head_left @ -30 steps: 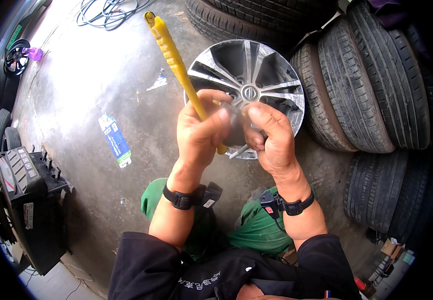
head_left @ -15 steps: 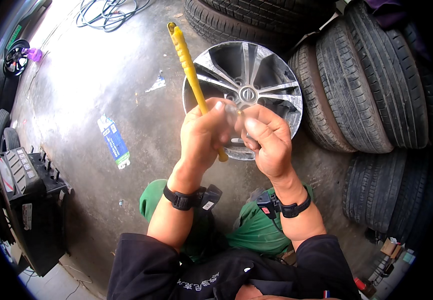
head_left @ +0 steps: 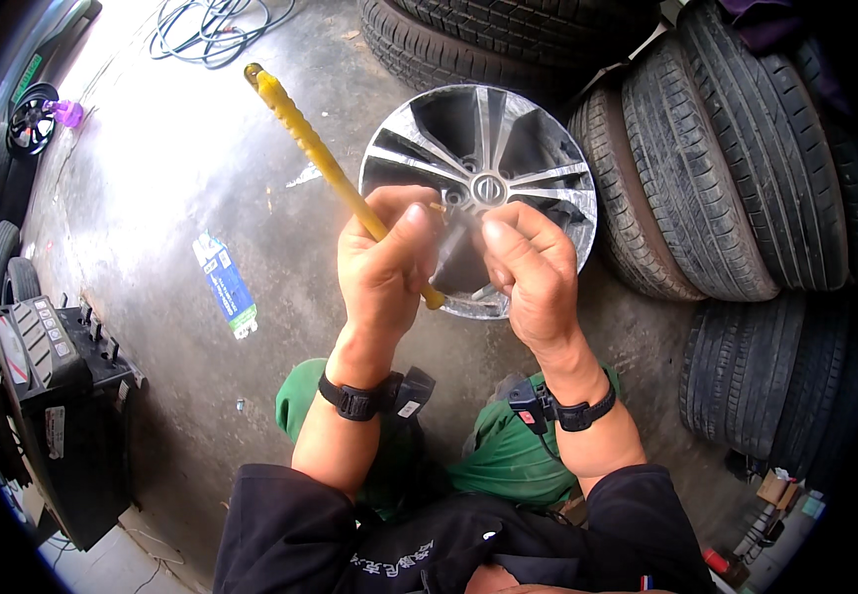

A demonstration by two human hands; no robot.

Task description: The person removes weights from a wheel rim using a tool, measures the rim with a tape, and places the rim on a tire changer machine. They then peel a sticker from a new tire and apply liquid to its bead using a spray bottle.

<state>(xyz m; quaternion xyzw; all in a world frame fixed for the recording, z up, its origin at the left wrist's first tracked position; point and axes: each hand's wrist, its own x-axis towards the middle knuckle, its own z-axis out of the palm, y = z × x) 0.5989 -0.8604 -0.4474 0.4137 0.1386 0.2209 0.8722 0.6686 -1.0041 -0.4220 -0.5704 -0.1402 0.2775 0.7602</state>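
My left hand (head_left: 384, 247) is closed round a long yellow rod-like tool (head_left: 315, 148). The tool slants up to the left, with a ridged far part and a small eye at its tip; its lower end pokes out below my hand. At that hand's fingertips shows a small brass-coloured piece (head_left: 438, 207), too blurred to name. A short gap away, my right hand (head_left: 533, 267) is pinched closed, thumb against the fingers, and what it holds, if anything, is hidden. Beneath both hands lies a silver-and-black alloy wheel rim (head_left: 489, 129), face up on the floor.
Stacked tires (head_left: 696, 178) lean to the right of the rim, with more tires (head_left: 508, 45) behind it. On the floor are a blue-and-white wrapper (head_left: 225, 285) and a coiled hose (head_left: 213, 35). A black machine (head_left: 62, 396) with a button panel stands at the left.
My hands have drawn apart, the left one moving slightly left. The yellow tool has tipped further to the left. The right hand has hardly moved.
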